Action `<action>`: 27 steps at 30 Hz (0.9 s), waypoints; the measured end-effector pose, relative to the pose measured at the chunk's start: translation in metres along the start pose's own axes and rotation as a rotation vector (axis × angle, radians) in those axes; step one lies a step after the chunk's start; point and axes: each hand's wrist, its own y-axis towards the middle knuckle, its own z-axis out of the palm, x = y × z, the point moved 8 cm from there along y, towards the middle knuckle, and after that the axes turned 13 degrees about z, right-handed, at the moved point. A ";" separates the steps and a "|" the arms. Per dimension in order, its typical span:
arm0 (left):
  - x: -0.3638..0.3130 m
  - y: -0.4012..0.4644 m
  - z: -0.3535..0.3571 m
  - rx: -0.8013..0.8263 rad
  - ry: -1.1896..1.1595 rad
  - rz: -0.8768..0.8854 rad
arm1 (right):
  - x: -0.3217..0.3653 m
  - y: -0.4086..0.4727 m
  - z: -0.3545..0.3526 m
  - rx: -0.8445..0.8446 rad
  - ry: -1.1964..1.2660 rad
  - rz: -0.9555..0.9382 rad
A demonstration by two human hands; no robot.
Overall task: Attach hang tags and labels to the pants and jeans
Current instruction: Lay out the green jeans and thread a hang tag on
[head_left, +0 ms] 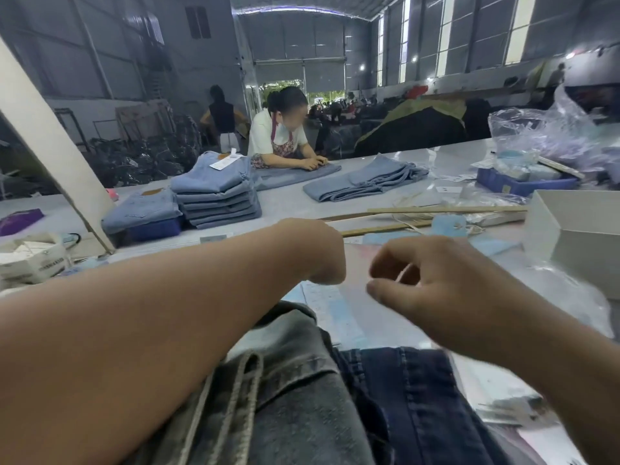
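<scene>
From the head camera I saw both hands raised close together above the white surface (396, 169). The left hand (313, 251) was bent down at the wrist with its fingers curled under; whether it pinched anything I could not tell, as the fingertips were hidden. The right hand (432, 280) was blurred, its thumb and forefinger curled toward each other around a gap; I could not tell if a thin string ran between them. Below the arms lay grey jeans (288, 380) beside dark blue jeans (412, 397), at the near edge. Pale blue paper tags (339, 313) lay just beyond them, under the hands. Farther off stood a stack of folded light-blue jeans (218, 196).
</scene>
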 end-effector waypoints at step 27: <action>-0.024 0.106 0.183 0.526 -0.069 0.145 | -0.189 0.144 0.219 0.289 -0.207 0.603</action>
